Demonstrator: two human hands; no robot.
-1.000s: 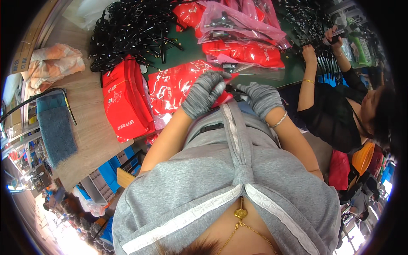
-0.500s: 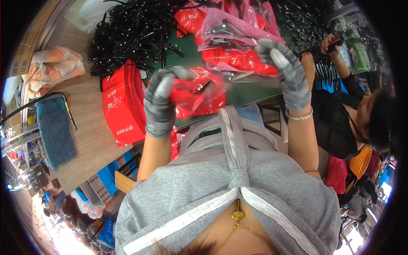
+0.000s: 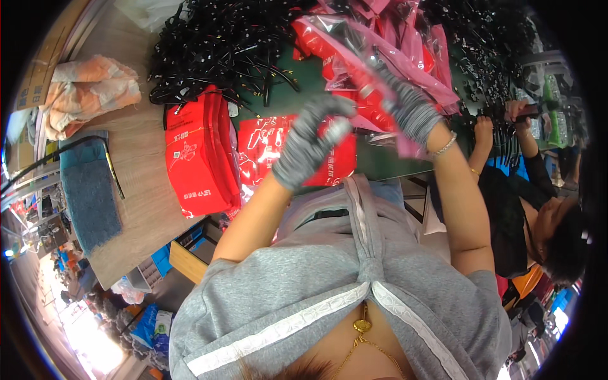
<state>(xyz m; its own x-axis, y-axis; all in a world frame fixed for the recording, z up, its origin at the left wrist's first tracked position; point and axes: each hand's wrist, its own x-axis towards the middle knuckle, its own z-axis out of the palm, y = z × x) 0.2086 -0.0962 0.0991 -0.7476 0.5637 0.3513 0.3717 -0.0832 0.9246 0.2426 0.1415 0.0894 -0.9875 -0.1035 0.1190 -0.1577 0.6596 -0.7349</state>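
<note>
Above the green table (image 3: pixel 285 104), the gloved right hand (image 3: pixel 411 114) clamps a clear plastic pouch with red contents (image 3: pixel 354 69), long axis running upper-left to lower-right; the gloved left hand (image 3: pixel 310 142) hangs curled, gripping nothing.

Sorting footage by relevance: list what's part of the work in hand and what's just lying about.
In hand: left hand, right hand, clear bag of red packets, red packet stack, black cable heap.
Lying about: orange cloth, blue pad, co-worker's hands.

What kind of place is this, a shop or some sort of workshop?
Most likely a packing workshop. A heap of black cables covers the green table, stacked red pouches lie beside it, and a gloved right hand lifts a filled clear bag.
</note>
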